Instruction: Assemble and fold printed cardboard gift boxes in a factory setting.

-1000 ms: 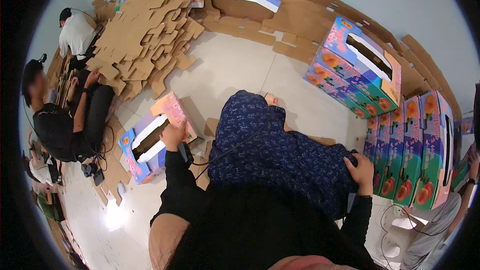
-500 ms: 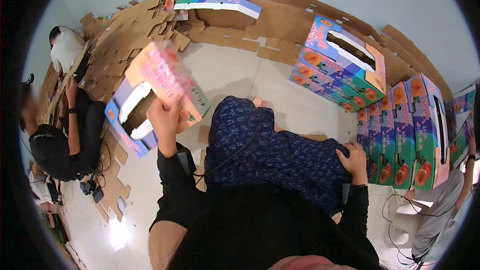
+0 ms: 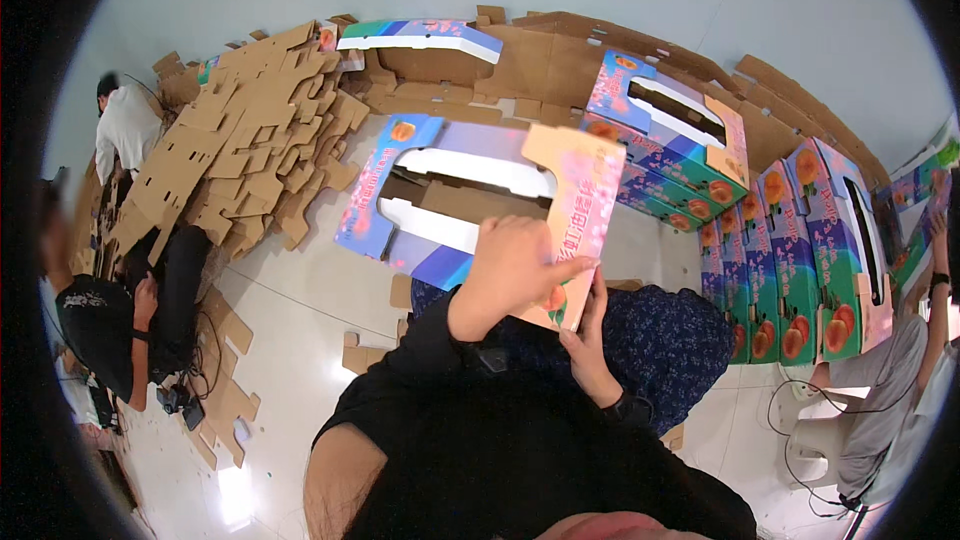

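A colourful fruit carton with blue, purple and pale orange panels is held up over my lap, its long white-edged top opening facing me. My left hand is closed over the near edge of that opening, thumb stretched across the pale orange end. At the carton's lower right corner, my right hand grips the edge, its fingers partly behind the end panel. Beneath the carton lies dark blue patterned cloth across my lap. The carton's underside is hidden.
Finished-looking cartons are stacked at the far right, with several more standing in a row nearer. Flattened cardboard is heaped on the left. Another carton sits at the back. People sit on both sides; cables trail at lower right.
The carton has moved right, from my left side to in front of me, and turned. My right hand has left my lap and taken hold of its corner.
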Available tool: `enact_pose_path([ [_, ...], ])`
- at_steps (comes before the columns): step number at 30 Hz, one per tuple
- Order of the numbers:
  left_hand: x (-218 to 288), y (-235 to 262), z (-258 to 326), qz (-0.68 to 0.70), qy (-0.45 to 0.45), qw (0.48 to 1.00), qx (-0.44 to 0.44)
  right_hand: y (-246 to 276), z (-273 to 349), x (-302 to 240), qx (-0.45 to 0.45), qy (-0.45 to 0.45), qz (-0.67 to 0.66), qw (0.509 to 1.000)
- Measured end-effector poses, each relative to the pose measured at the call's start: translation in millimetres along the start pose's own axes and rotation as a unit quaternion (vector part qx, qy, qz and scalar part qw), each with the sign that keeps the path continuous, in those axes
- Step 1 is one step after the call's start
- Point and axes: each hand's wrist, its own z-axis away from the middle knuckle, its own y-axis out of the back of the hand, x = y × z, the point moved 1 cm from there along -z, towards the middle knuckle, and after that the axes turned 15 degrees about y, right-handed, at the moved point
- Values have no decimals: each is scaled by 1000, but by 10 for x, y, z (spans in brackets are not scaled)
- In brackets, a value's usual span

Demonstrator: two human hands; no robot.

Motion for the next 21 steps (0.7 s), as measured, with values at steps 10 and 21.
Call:
enact_pose_path([
  [10, -121, -618, 67, -102, -30, 994, 19, 147, 275, 382, 55, -161, -95, 981],
  [21, -347, 385, 559, 87, -141, 871, 463, 715, -215, -226, 155, -89, -285, 942],
])
